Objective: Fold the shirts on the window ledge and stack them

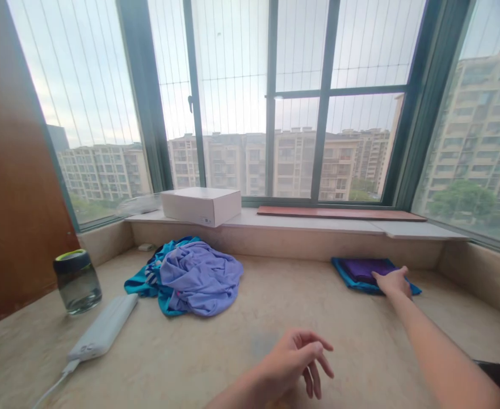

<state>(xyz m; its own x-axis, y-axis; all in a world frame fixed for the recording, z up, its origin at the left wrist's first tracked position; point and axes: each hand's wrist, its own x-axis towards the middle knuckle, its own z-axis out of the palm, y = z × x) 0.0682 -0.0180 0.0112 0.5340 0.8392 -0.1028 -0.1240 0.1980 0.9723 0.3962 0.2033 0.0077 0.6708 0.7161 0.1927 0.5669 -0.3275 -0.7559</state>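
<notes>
My right hand point(395, 282) reaches to the back right and rests on a purple folded cloth point(360, 269), which lies on top of a blue folded cloth point(344, 277). Its fingers are spread over the fabric, some of them hidden behind the hand. Near the front middle, my left hand point(303, 360) hovers over the stone surface with loosely bent fingers apart and nothing in them. Left of centre sits a crumpled lavender cloth point(207, 278), heaped partly over a teal cloth point(141, 284) with some striped fabric.
A dark-lidded bottle point(79, 287) and a white power bank point(104, 329) with a cable are at the left. A white box point(201, 205) and a reddish board point(339, 213) lie on the window ledge point(275, 220). Something black point(499, 378) shows at the lower right.
</notes>
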